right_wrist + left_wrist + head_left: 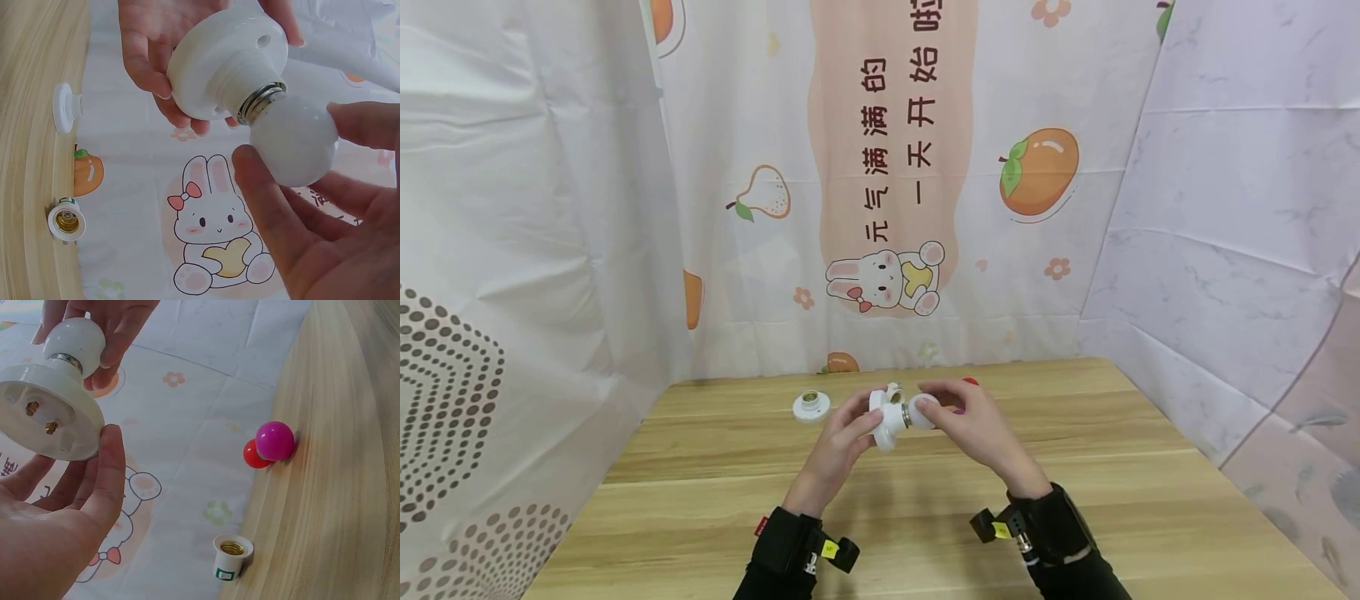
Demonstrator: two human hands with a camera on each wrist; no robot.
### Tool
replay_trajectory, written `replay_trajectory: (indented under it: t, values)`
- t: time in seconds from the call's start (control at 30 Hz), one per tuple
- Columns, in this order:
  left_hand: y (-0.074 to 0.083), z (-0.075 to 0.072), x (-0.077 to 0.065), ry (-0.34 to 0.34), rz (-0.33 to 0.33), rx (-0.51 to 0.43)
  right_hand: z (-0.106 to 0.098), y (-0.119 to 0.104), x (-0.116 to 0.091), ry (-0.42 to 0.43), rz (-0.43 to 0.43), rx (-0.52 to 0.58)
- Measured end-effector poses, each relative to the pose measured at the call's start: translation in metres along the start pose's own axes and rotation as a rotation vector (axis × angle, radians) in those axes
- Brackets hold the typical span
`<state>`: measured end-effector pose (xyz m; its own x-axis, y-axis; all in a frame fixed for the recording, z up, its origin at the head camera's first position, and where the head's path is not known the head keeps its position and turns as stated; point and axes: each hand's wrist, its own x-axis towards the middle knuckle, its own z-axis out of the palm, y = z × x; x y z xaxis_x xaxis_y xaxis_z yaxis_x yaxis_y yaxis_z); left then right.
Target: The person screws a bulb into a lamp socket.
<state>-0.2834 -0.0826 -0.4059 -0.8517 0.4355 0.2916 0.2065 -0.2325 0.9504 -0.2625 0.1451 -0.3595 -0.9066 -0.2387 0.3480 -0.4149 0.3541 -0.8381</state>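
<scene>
My left hand (842, 437) grips the rim of a round white lamp holder (200, 69), tilted above the table. Two brass screws show on its underside in the left wrist view. A white light bulb (294, 140) is between the thumb and fingers of my right hand (977, 425). Its metal screw thread (261, 102) sits at the mouth of the holder, with some turns still visible outside. Holder and bulb are in line, pointing right in the head view.
On the wooden table (715, 500), a second round lamp holder (811, 407) stands at the back left. A small white socket (228, 556) with a brass thread stands behind the hands. A magenta bulb (275, 440) and a red bulb (255, 454) lie farther right. Printed curtains (760, 275) enclose the table.
</scene>
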Motion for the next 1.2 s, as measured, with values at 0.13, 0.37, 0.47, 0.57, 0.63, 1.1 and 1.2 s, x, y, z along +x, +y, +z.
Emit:
replay_trajectory:
  t: [0.13, 0.37, 0.47, 0.57, 0.63, 1.1, 1.2]
  values:
    - [0.001, 0.001, 0.0, 0.007, -0.004, 0.002, 0.002, -0.001, -0.001, 0.043, -0.098, 0.0]
    - [0.002, 0.0, 0.0, 0.031, -0.007, 0.006, 0.004, 0.0, -0.002, 0.033, -0.217, 0.015]
    - [0.002, 0.0, 0.0, 0.043, -0.015, 0.002, 0.002, 0.0, -0.003, -0.027, -0.21, 0.06]
    - [0.002, 0.0, 0.001, 0.053, -0.021, -0.004, -0.002, 0.001, -0.003, -0.082, -0.237, 0.05]
    - [0.002, 0.0, 0.001, 0.058, -0.023, -0.004, -0.003, 0.001, -0.003, -0.108, -0.272, 0.021]
    - [0.003, 0.001, 0.001, 0.058, -0.03, -0.014, -0.007, 0.002, -0.003, -0.132, -0.299, -0.07]
    - [0.003, 0.001, 0.001, 0.056, -0.029, -0.013, -0.007, 0.002, -0.003, -0.125, -0.295, -0.077]
